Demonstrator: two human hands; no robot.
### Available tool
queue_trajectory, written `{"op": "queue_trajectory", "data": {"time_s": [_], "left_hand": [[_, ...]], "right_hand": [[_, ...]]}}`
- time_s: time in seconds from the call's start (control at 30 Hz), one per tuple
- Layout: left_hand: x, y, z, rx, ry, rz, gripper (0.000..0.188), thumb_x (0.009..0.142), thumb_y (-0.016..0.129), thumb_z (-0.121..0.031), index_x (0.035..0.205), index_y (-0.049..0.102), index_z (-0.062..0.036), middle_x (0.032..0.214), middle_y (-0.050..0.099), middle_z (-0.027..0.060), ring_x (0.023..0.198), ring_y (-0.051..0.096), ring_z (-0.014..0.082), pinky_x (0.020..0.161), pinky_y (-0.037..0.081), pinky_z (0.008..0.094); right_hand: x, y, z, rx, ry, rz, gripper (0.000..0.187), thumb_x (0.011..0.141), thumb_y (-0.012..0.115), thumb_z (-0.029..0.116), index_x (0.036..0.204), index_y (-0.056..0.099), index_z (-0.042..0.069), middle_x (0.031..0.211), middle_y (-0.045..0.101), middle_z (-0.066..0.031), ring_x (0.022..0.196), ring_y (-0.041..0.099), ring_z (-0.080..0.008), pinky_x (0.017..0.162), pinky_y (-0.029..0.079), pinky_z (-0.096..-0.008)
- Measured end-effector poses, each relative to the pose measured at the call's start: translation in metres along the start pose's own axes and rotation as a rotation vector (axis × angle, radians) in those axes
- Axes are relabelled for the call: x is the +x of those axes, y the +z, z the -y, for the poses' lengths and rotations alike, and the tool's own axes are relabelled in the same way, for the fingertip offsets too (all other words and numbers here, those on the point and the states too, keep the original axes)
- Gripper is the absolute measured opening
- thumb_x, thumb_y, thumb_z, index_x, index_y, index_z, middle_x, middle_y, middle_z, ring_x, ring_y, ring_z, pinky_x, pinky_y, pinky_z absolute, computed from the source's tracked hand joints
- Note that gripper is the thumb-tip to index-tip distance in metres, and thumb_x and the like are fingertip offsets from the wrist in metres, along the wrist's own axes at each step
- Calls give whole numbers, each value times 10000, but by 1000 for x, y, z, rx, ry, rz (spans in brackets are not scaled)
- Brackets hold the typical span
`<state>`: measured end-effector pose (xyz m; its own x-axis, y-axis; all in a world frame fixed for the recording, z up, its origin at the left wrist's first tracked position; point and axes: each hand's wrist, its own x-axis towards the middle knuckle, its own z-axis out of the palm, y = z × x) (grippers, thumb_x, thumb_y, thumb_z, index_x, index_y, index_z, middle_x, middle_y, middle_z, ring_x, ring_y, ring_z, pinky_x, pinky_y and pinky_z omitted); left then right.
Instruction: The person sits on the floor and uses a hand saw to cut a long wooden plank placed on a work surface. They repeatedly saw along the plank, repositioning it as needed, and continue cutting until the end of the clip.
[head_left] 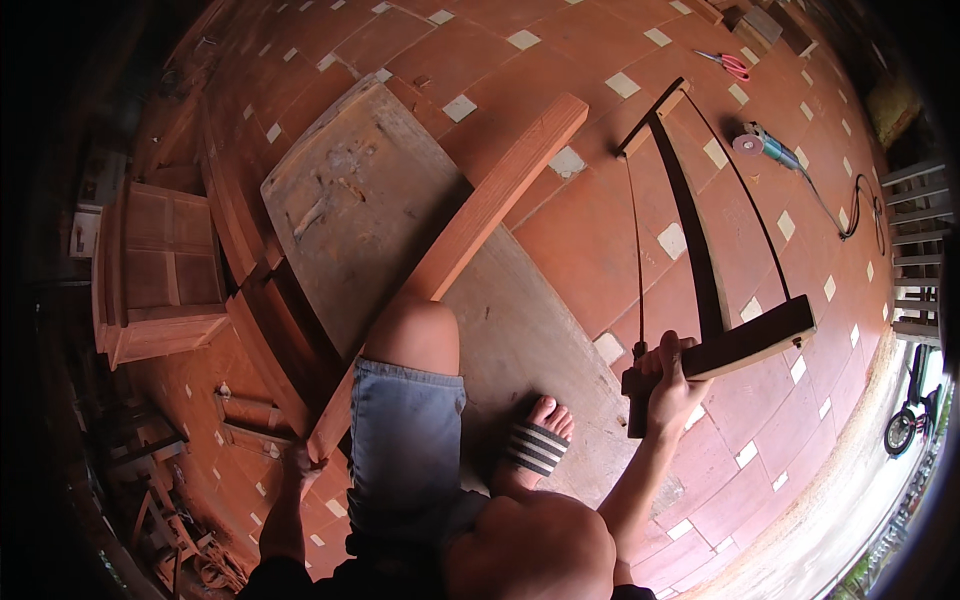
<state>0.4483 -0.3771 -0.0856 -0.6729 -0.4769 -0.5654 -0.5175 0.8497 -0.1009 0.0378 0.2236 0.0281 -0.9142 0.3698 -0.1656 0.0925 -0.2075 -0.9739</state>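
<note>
A long squared reddish wooden beam [500, 205] lies slantwise across a worn grey board [525, 320]. My left hand [303, 463] is closed round the beam's near end, its fingers partly hidden. My bent left knee rests on the beam's middle. To the right, my right hand [668, 385] grips the end of a wooden frame saw [692, 220] by its near crosspiece. The saw is held apart from the beam, with its thin blade and tension side stretched along the central bar.
An angle grinder [765, 145] with its cord and red-handled pliers [732, 65] lie on the tiled floor at far right. A wooden cabinet piece [165, 270] and several timbers stand left. My sandalled foot [540, 440] is on the board.
</note>
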Motion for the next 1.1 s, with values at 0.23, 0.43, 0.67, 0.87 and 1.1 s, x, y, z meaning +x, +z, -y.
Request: {"op": "queue_trajectory", "data": {"time_s": [0.23,0.43,0.67,0.87,1.1], "left_hand": [[31,-52,-117,-84,117,-286,713,685,877,-487,1189,631,-46,1025,682,238,961,683,458,840,564,534],[88,-79,-185,-213,52,-187,573,809,793,-454,1190,636,-57,1130,685,240,1083,660,455,901,546,558],[122,-95,-219,-257,160,-281,332,899,701,-274,1143,608,-69,1088,680,200,1064,654,449,878,536,564],[155,-78,-220,-198,274,-379,175,920,636,-202,1034,566,-89,1026,668,172,1017,655,431,835,531,558],[189,-103,-202,-749,333,-7,276,975,667,-323,1048,647,-57,940,693,130,870,690,304,743,554,417]], "right_hand": [[2,-16,-7,-73,-22,43,277,990,689,82,767,532,29,591,505,-48,505,500,-139,532,476,-324],[-6,-18,-17,-139,-30,42,277,1003,685,113,776,558,16,606,541,-54,532,521,-142,562,490,-329],[-12,-48,-37,-409,-13,-50,229,963,739,154,834,616,12,669,658,-70,577,607,-131,568,503,-297],[-21,-39,-33,-479,66,-177,245,961,753,162,848,602,6,676,633,-50,579,595,-104,533,471,-245],[-30,-31,-51,-445,-23,-214,289,954,768,177,801,587,11,671,613,-40,550,536,-84,482,405,-243]]}}
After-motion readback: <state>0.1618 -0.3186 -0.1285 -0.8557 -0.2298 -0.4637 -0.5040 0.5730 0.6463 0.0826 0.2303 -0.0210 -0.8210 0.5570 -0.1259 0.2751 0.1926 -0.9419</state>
